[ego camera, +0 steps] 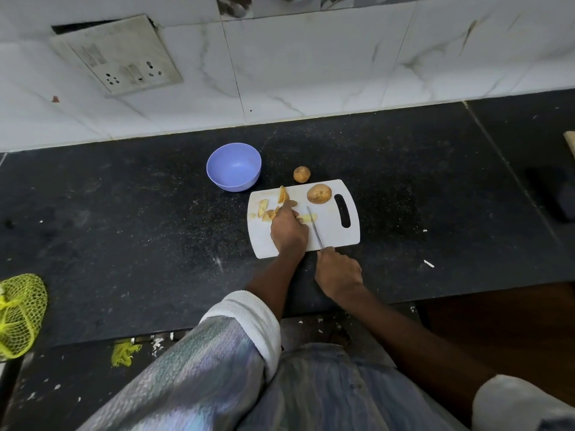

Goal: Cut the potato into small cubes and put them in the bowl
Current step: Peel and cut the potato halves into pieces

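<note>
**Yellow potato pieces under the knife, bowl not yet filled**

Pale yellow potato strip (308, 218) lies just beside the fingertips of the left hand (287, 231), which rests curled and knuckles-up on the white plastic cutting board (334, 234), pressing the cut pieces (267, 213). The right hand (337, 272) is wrapped round the handle of a slim steel knife (315, 227), blade resting on the board. Dicing looks half done: next, crosswise cuts. A halved brown potato (319, 193) waits; the lilac bowl (233, 166) on the black counter (140, 213) looks empty.
</note>
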